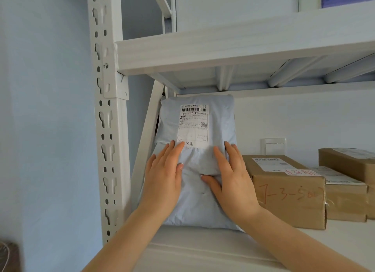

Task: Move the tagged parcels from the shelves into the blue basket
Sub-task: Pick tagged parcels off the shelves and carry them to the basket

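A pale blue wall backs a white metal rack, its slotted upright post [105, 117] at 9 o'clock and an upper shelf [233, 46] overhead at 12 o'clock. One grey poly-bag parcel [197, 133] with a barcode label [193, 125] stands at the left end of the lower shelf [334, 237], just beside the diagonal brace, open shelf edge in front. Left hand [162, 176] and right hand [233, 178] lie flat on its face, fingers straight, pressing, neither grip clenched. At 3 o'clock sit three cardboard boxes [288, 190], the nearest close beside the parcel.
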